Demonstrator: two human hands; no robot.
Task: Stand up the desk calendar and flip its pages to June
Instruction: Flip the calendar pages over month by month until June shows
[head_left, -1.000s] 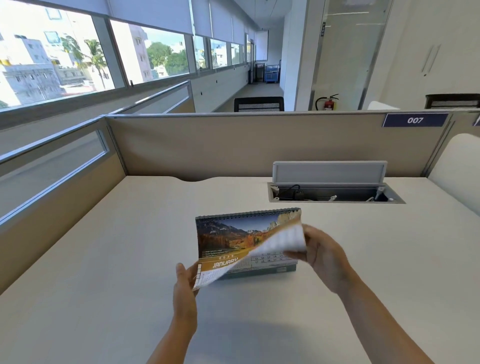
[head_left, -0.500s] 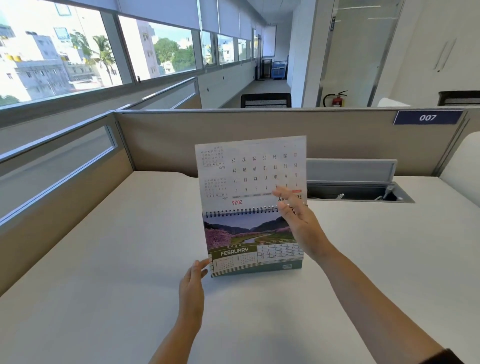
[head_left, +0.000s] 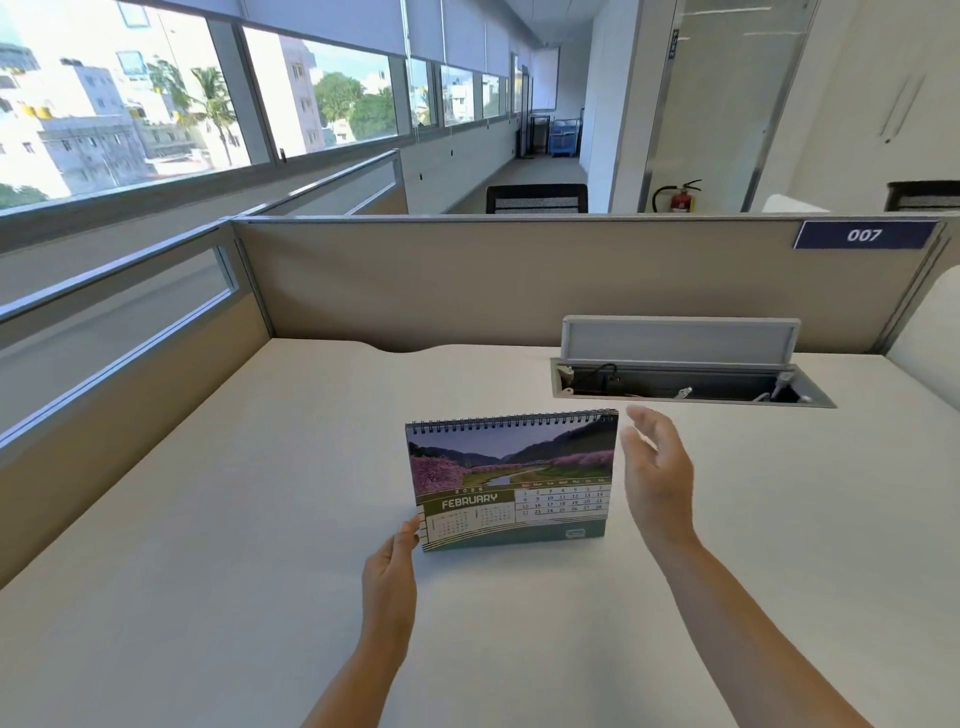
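The spiral-bound desk calendar (head_left: 511, 480) stands upright on the white desk (head_left: 218, 519), its front page showing FEBRUARY under a photo of pink blossom trees and a river. My left hand (head_left: 390, 577) rests at the calendar's lower left corner, fingertips touching the edge of the page. My right hand (head_left: 655, 475) hovers just right of the calendar's right edge, fingers spread, holding nothing. The January page is out of sight behind the spiral.
An open cable box (head_left: 691, 387) with a raised grey lid (head_left: 680, 340) is sunk into the desk behind the calendar, to the right. Beige partition walls (head_left: 467, 280) close the desk at the back and left. A sign reading 007 (head_left: 865, 235) hangs at top right.
The January page went up and over the spiral to the back, leaving February in front. My right hand let go of the page and drew off to the calendar's right side.
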